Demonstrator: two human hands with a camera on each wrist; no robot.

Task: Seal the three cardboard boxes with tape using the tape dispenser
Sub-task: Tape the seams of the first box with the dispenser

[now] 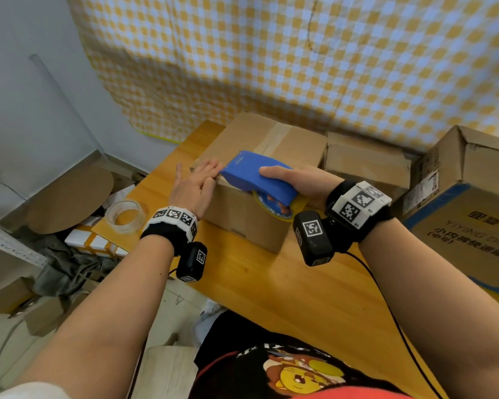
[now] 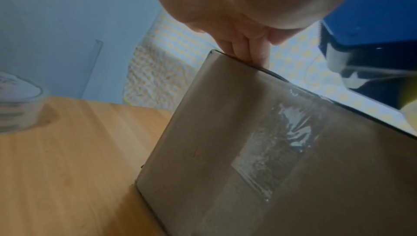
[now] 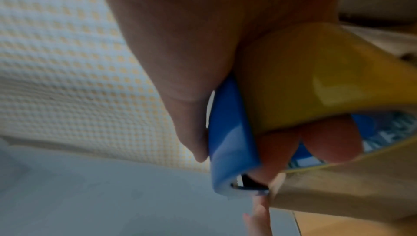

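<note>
Left fingertips [image 1: 211, 165] hidden behind blue tape dispenser [image 1: 257, 175] atop cardboard box [image 1: 242, 220]

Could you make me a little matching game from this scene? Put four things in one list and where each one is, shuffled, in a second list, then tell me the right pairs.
Things:
1. tape dispenser
2. clear tape roll
3. left hand
4. printed box

Places:
A. flat on the table's left corner, untouched
B. at the table's right edge
C. gripped in the right hand, on top of the near box
D. fingers laid flat on the near box's top left edge

Pairs: 1-C, 2-A, 3-D, 4-B
</note>
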